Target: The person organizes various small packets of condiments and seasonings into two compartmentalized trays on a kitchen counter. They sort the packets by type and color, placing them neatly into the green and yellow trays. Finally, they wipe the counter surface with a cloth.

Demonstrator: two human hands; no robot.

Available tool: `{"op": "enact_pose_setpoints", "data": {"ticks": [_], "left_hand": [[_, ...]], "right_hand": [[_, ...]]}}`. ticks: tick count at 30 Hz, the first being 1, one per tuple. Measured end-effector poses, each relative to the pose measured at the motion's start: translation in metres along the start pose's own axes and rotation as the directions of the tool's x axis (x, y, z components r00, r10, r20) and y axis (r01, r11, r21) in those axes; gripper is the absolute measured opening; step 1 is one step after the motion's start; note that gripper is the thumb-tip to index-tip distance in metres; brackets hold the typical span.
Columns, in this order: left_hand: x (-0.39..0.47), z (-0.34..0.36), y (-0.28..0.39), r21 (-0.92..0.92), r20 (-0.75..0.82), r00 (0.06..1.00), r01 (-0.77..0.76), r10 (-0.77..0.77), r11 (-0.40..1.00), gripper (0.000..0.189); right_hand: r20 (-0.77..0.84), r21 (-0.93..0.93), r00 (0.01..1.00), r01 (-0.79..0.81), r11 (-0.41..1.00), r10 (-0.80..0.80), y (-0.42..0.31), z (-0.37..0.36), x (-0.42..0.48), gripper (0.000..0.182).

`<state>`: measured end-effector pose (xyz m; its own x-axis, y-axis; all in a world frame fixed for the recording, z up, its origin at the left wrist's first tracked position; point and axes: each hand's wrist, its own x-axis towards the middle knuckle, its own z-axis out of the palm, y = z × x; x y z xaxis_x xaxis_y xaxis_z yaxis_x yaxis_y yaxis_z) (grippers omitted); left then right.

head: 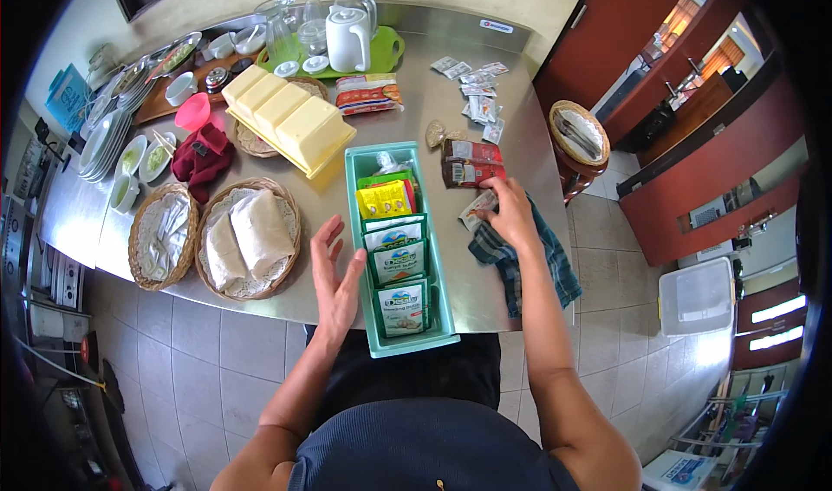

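Observation:
A long green plastic bin [445, 315] juts over the near edge of a stainless steel table [312, 302]. Inside it stand several spice sachets [400, 263], with a yellow packet [383, 200] behind them. My left hand [337, 276] is beside the bin's left side, fingers apart and empty. To the right, my right hand [510, 215] is at a small printed sachet [480, 208], with thumb and fingers around its edge; whether it grips the sachet is unclear. Just beyond lie red and brown packets [473, 164], close to the fingertips. A dark plaid cloth [552, 257] lies under my right wrist.
Small sachets [481, 107] are scattered at the back right, near a small clear bag [437, 133]. A yellow plastic container [286, 120] and a red packet [369, 94] sit behind. Wicker baskets [296, 231] stand at left, near stacked plates [97, 146]. A green tray [393, 49] holds glassware and a white jug [348, 39].

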<state>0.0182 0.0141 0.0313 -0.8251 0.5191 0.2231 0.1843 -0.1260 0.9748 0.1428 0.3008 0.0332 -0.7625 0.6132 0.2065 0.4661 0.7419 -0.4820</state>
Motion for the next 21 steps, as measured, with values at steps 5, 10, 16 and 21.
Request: {"op": "enact_pose_setpoints", "data": {"ticks": [5,10,16,21], "left_hand": [[-0.011,0.009,-0.003,-0.142,0.119,0.991,0.074,-0.057,0.987,0.067],[-0.013,0.013,-0.008,-0.204,0.157,0.982,0.134,-0.103,0.970,0.073],[-0.007,0.011,-0.015,-0.228,0.168,0.981,0.135,-0.097,0.964,0.073],[0.008,0.023,-0.017,-0.208,0.164,0.986,0.076,-0.042,0.975,0.071]], "right_hand": [[-0.009,0.374,0.996,-0.080,0.924,0.090,-0.012,0.001,-0.002,0.031],[-0.039,0.567,0.990,-0.091,0.819,0.137,-0.009,0.007,-0.013,0.013],[-0.180,0.439,0.970,-0.069,0.896,0.163,-0.011,0.006,-0.019,0.026],[-0.230,0.578,0.921,-0.131,0.805,0.314,0.008,-0.013,-0.031,0.021]]}}
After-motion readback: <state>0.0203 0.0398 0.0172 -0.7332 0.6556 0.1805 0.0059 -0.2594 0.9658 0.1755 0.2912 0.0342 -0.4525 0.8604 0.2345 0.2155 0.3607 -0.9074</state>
